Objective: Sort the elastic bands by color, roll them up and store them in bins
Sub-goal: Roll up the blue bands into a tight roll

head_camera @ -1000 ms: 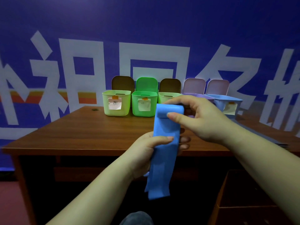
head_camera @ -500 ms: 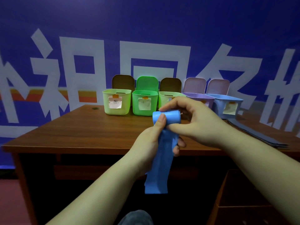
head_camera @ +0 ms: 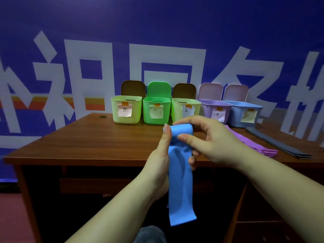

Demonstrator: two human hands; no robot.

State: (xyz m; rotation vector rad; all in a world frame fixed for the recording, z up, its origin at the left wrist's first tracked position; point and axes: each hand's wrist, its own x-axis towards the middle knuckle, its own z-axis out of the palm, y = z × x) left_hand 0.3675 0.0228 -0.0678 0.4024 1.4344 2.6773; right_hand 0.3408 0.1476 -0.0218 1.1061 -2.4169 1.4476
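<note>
A blue elastic band [head_camera: 180,181] hangs in front of the table's near edge, its top wound into a small roll. My right hand [head_camera: 208,142] pinches that roll between thumb and fingers. My left hand [head_camera: 160,160] grips the band just below the roll, thumb up against the roll's left end. The loose tail drops below both hands. Five labelled bins stand in a row at the back: pale green [head_camera: 126,109], green [head_camera: 156,110], pale green [head_camera: 177,107], purple [head_camera: 216,108] and blue [head_camera: 245,113].
Purple bands [head_camera: 252,144] lie stacked on the brown table [head_camera: 87,141] to the right, with dark grey bands [head_camera: 277,144] beyond them. All bin lids stand up against the blue wall. A wooden cabinet [head_camera: 263,216] sits low at the right.
The roll at the top has grown and the hanging tail is shorter. My left hand slid up from the flat part of the band to just under the roll.
</note>
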